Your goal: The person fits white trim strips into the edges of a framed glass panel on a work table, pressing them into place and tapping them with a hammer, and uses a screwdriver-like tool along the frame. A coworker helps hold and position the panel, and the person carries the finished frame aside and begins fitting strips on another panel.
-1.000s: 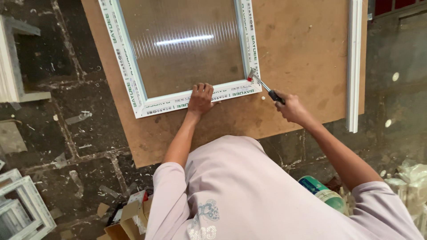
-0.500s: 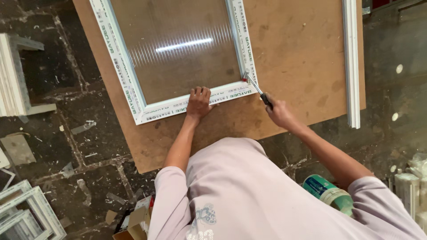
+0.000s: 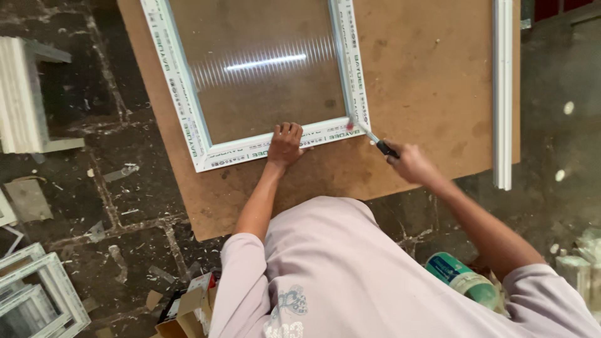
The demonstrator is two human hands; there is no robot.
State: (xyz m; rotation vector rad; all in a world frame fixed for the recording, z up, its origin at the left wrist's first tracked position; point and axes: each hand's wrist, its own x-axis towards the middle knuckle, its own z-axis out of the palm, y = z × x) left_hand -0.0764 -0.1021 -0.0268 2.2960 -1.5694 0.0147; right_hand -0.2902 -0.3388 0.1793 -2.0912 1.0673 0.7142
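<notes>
The window frame (image 3: 206, 134), white with a ribbed glass pane, is laid flat on a brown board worktop (image 3: 426, 81), its near rail running just in front of the person. Nearest the camera, a pale lilac shirt (image 3: 350, 275) is seen, with a green can (image 3: 463, 278) beside the right arm and small cardboard boxes (image 3: 188, 310) on the floor to the left. The left hand (image 3: 285, 145) is pressed flat, fingers spread, on the frame's near rail. The right hand (image 3: 410, 164) is closed around the dark handle of a thin tool (image 3: 372, 138), whose tip is set at the frame's near right corner. Farther right, a loose white strip (image 3: 503, 94) is laid along the worktop's edge. Other white frames (image 3: 37, 294) are stacked on the dusty floor at the left.
</notes>
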